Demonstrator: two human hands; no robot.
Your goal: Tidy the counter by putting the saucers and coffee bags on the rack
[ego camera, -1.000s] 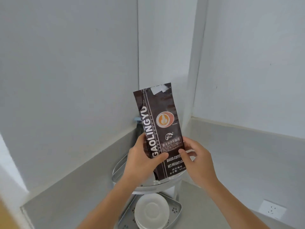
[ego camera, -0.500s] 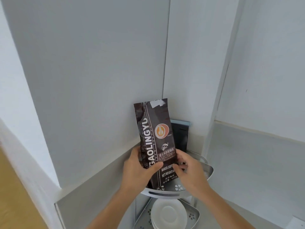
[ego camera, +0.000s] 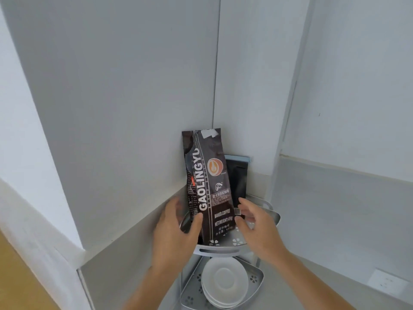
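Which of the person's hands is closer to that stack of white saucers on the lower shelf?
Neither clearly. The left hand is above-left of the saucers, holding the coffee bag; the right hand hovers above-right.

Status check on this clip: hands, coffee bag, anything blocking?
Left hand gripping coffee bag; right hand open beside it. Bag upright on top shelf. Second bag behind it. Saucers stacked below.

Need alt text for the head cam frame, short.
Two hands steady an upright dark coffee bag on the top tier of a grey corner rack, left hand touching it, right hand beside it. White saucers are stacked on the lower tier.
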